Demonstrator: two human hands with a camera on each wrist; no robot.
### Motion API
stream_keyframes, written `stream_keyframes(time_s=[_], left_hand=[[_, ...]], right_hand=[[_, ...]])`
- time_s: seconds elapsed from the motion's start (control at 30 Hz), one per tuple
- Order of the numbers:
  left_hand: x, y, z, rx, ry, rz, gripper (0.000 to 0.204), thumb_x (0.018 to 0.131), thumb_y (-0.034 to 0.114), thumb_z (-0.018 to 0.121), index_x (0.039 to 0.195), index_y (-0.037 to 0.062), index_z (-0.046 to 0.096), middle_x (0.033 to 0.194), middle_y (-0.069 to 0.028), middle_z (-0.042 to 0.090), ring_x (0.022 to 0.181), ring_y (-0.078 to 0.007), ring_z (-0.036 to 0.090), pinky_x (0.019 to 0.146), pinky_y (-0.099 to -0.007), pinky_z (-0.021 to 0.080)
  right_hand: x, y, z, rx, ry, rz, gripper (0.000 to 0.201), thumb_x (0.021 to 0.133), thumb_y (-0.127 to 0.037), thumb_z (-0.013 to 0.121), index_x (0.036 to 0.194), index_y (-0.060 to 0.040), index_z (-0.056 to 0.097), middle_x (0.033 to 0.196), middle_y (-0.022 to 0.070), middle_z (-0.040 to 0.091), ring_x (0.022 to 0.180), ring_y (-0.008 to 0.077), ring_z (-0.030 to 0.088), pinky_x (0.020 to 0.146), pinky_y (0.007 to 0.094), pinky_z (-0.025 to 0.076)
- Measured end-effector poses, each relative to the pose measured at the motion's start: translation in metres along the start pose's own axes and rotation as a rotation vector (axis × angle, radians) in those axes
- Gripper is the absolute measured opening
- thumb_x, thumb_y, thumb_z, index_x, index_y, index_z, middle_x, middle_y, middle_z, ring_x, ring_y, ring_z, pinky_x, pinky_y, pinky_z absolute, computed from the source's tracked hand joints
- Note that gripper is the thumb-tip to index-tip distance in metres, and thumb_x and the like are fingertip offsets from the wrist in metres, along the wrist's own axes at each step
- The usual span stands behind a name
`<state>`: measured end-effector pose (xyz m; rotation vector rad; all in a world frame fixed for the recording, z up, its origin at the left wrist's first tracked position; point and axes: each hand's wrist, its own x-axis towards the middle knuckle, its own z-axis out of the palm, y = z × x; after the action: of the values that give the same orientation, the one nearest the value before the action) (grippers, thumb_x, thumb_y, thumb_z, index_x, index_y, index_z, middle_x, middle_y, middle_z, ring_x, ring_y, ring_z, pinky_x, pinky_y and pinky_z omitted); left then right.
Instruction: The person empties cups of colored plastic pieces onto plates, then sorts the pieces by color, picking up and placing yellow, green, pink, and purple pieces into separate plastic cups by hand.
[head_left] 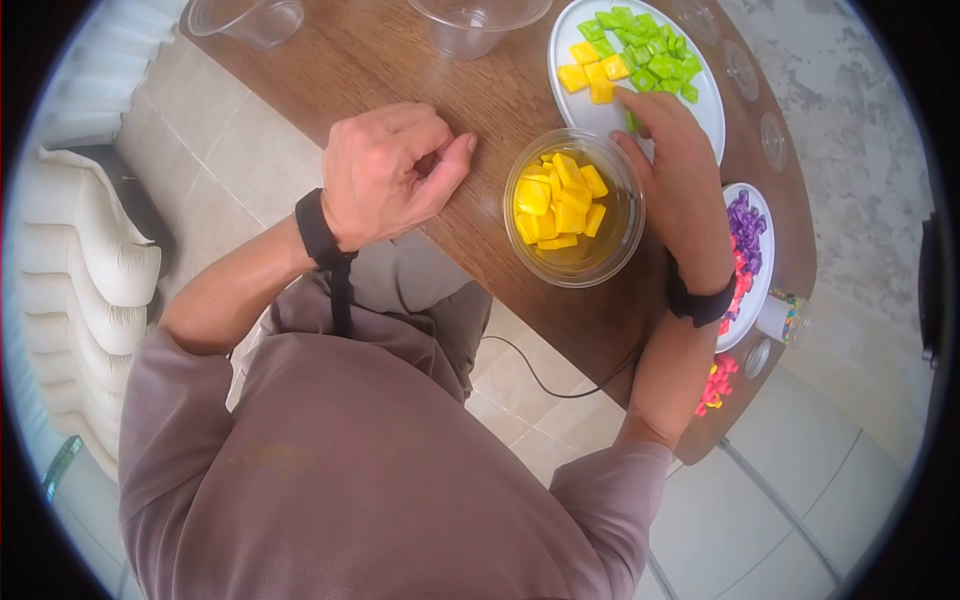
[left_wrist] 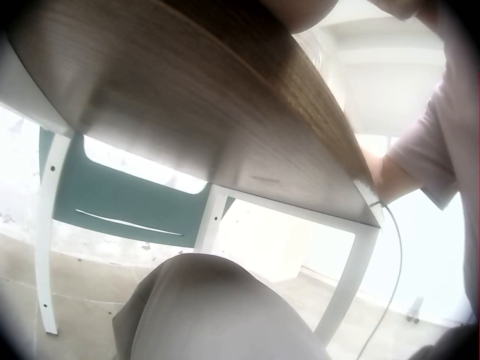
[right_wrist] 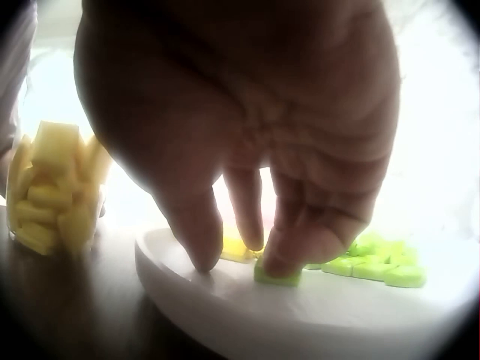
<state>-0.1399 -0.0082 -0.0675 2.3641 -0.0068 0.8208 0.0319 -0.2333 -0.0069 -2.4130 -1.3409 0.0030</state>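
Green piece (right_wrist: 288, 280), small, block-like: directly under one fingertip of the right hand (head_left: 685, 165), on a smooth white plate (head_left: 708, 120). Right hand palm-down, digits pointing downward, thumb spread apart from the piece. Beyond the fingertips: yellow squarish tiles (head_left: 597, 72). Left of the grip, near the thumb: clear round tub (head_left: 622, 248) of yellow chunks (head_left: 560, 200). Farther left: left hand (head_left: 390, 170), loosely curled, thumb extended, by the wood-grain table (head_left: 370, 50) edge.

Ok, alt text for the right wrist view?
Right hand above a white plate, one of its fingers on a green piece. More green pieces and some yellow pieces lie beyond; a yellow heap stands left of the plate.
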Motion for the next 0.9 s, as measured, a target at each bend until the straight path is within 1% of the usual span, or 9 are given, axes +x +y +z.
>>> stream_keyframes(time_s=[0.07,0.1,0.17,0.4,0.5,0.57,0.7,0.77,0.9], left_hand=[[-0.0005,-0.0004,-0.0001,0.0,-0.003,-0.003,0.028,0.083,0.013,0.076,0.064,0.0064,0.057,0.06,-0.0071,0.052,0.052,-0.027,0.054,0.045,-0.0387,0.04],[-0.0007,-0.0006,-0.0002,-0.002,-0.006,-0.002,0.028,0.083,0.013,0.076,0.064,0.0064,0.057,0.06,-0.0071,0.052,0.052,-0.027,0.054,0.045,-0.0387,0.04],[-0.0006,-0.001,0.0,-0.005,-0.01,-0.003,0.028,0.083,0.013,0.076,0.064,0.0064,0.057,0.06,-0.0071,0.052,0.052,-0.027,0.054,0.045,-0.0387,0.04],[-0.0011,-0.0013,0.0011,-0.007,0.006,0.005,0.029,0.083,0.012,0.077,0.064,0.0063,0.055,0.06,-0.0069,0.052,0.052,-0.027,0.054,0.045,-0.0388,0.04],[-0.0006,-0.0011,0.0005,-0.006,0.004,0.007,0.029,0.083,0.012,0.076,0.064,0.0062,0.055,0.06,-0.0068,0.052,0.052,-0.027,0.054,0.045,-0.0387,0.04],[-0.0003,-0.0008,0.0001,-0.007,0.001,0.007,0.029,0.083,0.012,0.076,0.064,0.0061,0.055,0.06,-0.0069,0.053,0.052,-0.027,0.054,0.045,-0.0387,0.04],[0.0,-0.0005,-0.0001,-0.005,0.002,0.017,0.029,0.083,0.012,0.076,0.064,0.006,0.055,0.06,-0.0068,0.053,0.052,-0.027,0.054,0.045,-0.0386,0.04],[-0.0002,-0.0004,-0.0003,-0.003,-0.001,0.014,0.029,0.083,0.012,0.076,0.064,0.0059,0.055,0.06,-0.0068,0.053,0.052,-0.027,0.054,0.045,-0.0387,0.041],[-0.0003,-0.0007,-0.0004,-0.007,-0.006,0.009,0.028,0.083,0.012,0.076,0.064,0.0058,0.055,0.06,-0.0069,0.053,0.053,-0.0269,0.055,0.046,-0.0387,0.041]], right_hand=[[0.0007,-0.0031,-0.0021,0.007,-0.056,0.084,0.03,0.09,-0.009,0.069,0.119,-0.0023,0.067,0.11,0.0171,0.065,0.101,0.0378,0.063,0.087,0.0457,0.051],[0.0004,-0.0027,-0.0017,0.007,-0.057,0.085,0.03,0.09,-0.009,0.069,0.119,-0.0023,0.067,0.11,0.0171,0.065,0.101,0.0378,0.063,0.087,0.0457,0.051],[-0.0002,-0.0012,-0.0007,0.016,-0.037,0.077,0.029,0.089,-0.008,0.069,0.117,-0.0025,0.067,0.105,0.0167,0.065,0.094,0.0373,0.064,0.082,0.0458,0.051],[0.0002,0.0011,0.0007,0.097,-0.033,0.095,0.029,0.088,-0.007,0.07,0.116,-0.0017,0.068,0.1,0.0168,0.066,0.093,0.0376,0.065,0.082,0.0457,0.051],[-0.0009,-0.0028,-0.0022,0.037,0.009,0.103,0.03,0.088,-0.009,0.071,0.117,-0.0013,0.068,0.101,0.0175,0.066,0.093,0.0372,0.065,0.082,0.0455,0.051],[-0.0021,-0.0014,-0.0022,-0.047,0.0,0.178,0.031,0.088,-0.011,0.072,0.117,-0.0009,0.068,0.101,0.0182,0.066,0.093,0.0372,0.065,0.082,0.0457,0.051],[-0.0029,0.0002,-0.003,-0.033,-0.004,0.186,0.031,0.089,-0.013,0.072,0.117,-0.0001,0.068,0.1,0.0188,0.066,0.093,0.0378,0.065,0.083,0.0461,0.051],[-0.0026,0.0003,-0.0036,0.038,-0.022,0.178,0.03,0.089,-0.012,0.071,0.116,0.0004,0.068,0.099,0.0189,0.067,0.093,0.0381,0.065,0.083,0.0464,0.051],[-0.002,-0.001,-0.0039,0.046,-0.02,0.156,0.028,0.088,-0.011,0.07,0.114,0.0006,0.068,0.099,0.019,0.067,0.093,0.038,0.065,0.083,0.0463,0.051]])
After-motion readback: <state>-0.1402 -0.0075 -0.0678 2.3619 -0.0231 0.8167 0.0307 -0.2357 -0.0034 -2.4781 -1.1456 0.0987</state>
